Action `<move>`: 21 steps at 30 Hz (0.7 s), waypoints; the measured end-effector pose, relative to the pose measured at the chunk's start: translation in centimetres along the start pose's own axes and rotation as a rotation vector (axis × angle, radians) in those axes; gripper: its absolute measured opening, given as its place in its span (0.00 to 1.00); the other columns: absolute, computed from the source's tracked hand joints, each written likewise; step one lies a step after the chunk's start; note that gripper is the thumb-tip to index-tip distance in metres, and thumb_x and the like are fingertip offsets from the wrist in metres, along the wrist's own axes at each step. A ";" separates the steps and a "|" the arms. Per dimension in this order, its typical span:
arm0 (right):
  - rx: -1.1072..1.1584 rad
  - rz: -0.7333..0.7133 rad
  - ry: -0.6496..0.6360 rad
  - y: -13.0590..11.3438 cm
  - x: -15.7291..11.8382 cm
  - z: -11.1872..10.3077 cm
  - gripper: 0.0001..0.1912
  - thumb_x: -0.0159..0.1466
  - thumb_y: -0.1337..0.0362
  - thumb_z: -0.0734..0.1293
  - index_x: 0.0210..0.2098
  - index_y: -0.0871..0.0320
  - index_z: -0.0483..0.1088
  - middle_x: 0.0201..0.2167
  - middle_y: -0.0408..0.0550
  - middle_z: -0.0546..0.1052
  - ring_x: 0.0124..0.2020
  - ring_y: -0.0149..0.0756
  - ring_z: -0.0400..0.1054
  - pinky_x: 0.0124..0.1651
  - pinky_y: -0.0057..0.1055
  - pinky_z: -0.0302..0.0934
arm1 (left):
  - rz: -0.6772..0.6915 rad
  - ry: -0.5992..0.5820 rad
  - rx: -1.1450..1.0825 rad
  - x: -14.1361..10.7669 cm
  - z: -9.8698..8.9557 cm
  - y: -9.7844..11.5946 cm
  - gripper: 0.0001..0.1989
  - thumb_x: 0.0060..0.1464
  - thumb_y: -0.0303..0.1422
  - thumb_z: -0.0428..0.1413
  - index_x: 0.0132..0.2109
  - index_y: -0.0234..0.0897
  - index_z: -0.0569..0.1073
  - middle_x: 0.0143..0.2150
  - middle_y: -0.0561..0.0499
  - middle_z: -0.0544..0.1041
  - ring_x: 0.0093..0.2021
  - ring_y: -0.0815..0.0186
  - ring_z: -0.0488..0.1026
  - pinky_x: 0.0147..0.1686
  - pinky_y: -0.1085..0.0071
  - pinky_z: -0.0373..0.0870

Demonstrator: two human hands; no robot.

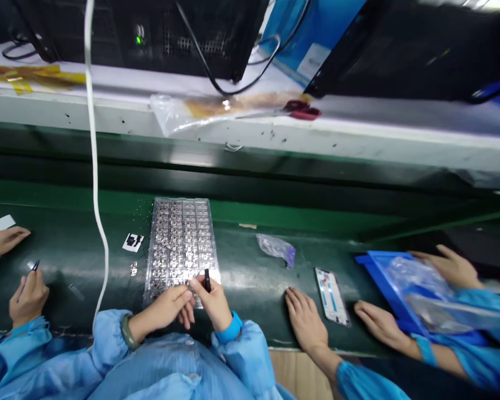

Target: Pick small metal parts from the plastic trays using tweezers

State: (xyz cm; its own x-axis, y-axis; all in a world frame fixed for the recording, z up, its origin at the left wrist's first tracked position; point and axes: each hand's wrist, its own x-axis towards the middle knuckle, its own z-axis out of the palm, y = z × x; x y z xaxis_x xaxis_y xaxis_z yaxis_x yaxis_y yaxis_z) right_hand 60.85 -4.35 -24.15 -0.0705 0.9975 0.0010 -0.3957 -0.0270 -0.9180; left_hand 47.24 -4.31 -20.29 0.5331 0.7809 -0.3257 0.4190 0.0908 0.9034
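Note:
A clear tray (150, 278) filled with rows of small silvery electronic parts lies on the dark green bench in front of me. Over its near edge, my right hand (214, 303), with a blue wristband, grips a slim black tool (207, 280) pointing up between thumb and fingers; its kind is not clear. My left hand (166, 311), with a green bangle at the wrist, meets the right one, thumb and fingers pinched. Whatever is between those fingertips is too small to make out. Left of the tray lie a white card with black pieces (133, 242) and a small loose part (134, 269).
A white cable (95, 166) hangs down left of the tray. Co-workers' hands rest at both sides. On the right are a phone (332, 296), a purple-ended plastic bag (276, 249) and a blue bin (379, 278). Scissors (304, 110) lie on the shelf above.

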 end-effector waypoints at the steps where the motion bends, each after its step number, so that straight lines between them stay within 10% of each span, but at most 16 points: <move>1: -0.016 -0.028 -0.023 0.0 -0.1 -0.3 0.25 0.52 0.46 0.67 0.27 0.64 0.62 0.19 0.43 0.65 0.22 0.26 0.59 0.29 0.25 0.55 | 0.009 -0.012 0.023 0.1 0.1 0.2 0.27 0.56 0.53 0.41 0.37 0.28 0.62 0.25 0.44 0.72 0.20 0.68 0.70 0.19 0.76 0.60; 5: -0.144 -0.098 -0.025 0.4 0.4 -1.6 0.25 0.53 0.45 0.66 0.24 0.63 0.59 0.18 0.44 0.63 0.22 0.27 0.57 0.29 0.26 0.52 | 0.083 -0.027 0.202 0.5 0.2 1.4 0.27 0.57 0.51 0.40 0.40 0.29 0.66 0.33 0.40 0.74 0.32 0.64 0.73 0.32 0.68 0.68; 8: -0.262 -0.149 0.033 -0.1 1.4 -2.2 0.25 0.53 0.45 0.65 0.24 0.64 0.61 0.20 0.45 0.63 0.25 0.27 0.56 0.30 0.25 0.52 | 0.227 0.046 0.392 0.8 0.0 1.3 0.23 0.58 0.48 0.43 0.45 0.31 0.67 0.51 0.39 0.68 0.54 0.62 0.63 0.57 0.66 0.55; 15: -0.482 -0.187 -0.117 -3.9 1.5 -0.4 0.13 0.54 0.59 0.66 0.29 0.66 0.69 0.24 0.44 0.67 0.27 0.27 0.58 0.31 0.23 0.51 | 0.160 0.140 0.321 1.0 -0.8 -0.3 0.31 0.53 0.58 0.39 0.30 0.32 0.68 0.29 0.44 0.75 0.31 0.61 0.72 0.38 0.66 0.65; 21: -0.772 -0.459 -0.033 -1.7 0.0 1.0 0.03 0.55 0.67 0.66 0.27 0.61 0.71 0.27 0.44 0.71 0.31 0.29 0.64 0.32 0.23 0.50 | 0.224 0.297 0.314 0.6 -0.6 -2.4 0.21 0.55 0.50 0.45 0.32 0.39 0.73 0.34 0.48 0.76 0.37 0.61 0.71 0.40 0.66 0.65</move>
State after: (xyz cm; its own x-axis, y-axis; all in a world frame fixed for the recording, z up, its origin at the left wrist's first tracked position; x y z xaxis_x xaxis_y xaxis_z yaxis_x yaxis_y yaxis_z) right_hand 60.56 -4.38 -22.17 -0.0877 0.8967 0.4338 0.3339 0.4368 -0.8353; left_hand 46.09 -3.70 -22.48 0.4218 0.9067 0.0026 0.5440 -0.2553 0.7993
